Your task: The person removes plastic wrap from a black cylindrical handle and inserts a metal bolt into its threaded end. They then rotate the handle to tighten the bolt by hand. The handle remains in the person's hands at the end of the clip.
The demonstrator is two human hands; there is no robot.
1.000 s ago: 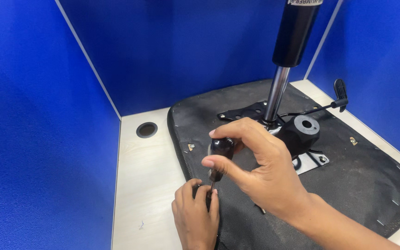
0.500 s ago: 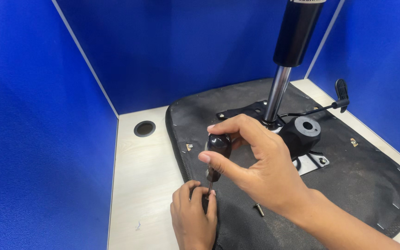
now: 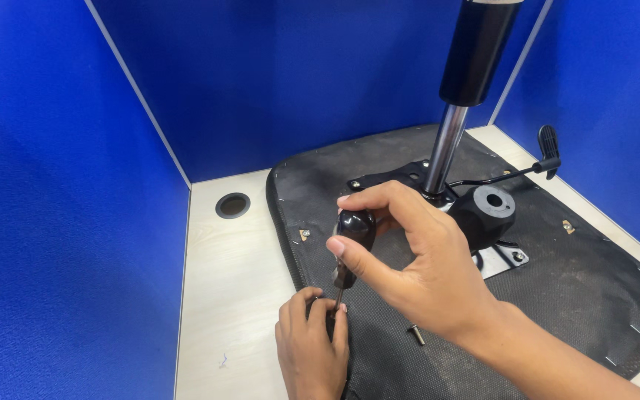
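Two hands of mine are on one tool. My right hand (image 3: 416,274) is clenched around the black handle of a screwdriver (image 3: 352,235), thumb and fingers wrapped over its rounded top, holding it nearly upright with the shaft pointing down. My left hand (image 3: 311,344) sits low at the near edge, fingers pinched together at the tip of the shaft, pressing it to the seat; what it grips there is hidden under my fingertips, so I cannot tell whether a screw is between them.

The screwdriver stands over the left front edge of an upturned office chair seat (image 3: 594,296), whose black fabric underside faces me and lies flat on the pale tabletop (image 3: 224,296). A loose screw (image 3: 415,335) lies on the fabric just beside my right wrist (apart from the tool's tip). Behind my right hand the black tilt mechanism (image 3: 487,215) is bolted to the seat, with a chrome gas-lift column (image 3: 444,152) rising out of it and a thin lever with a black paddle (image 3: 548,142) reaching toward the right. A round cable hole (image 3: 232,205) is set in the tabletop near the blue partition (image 3: 61,192).
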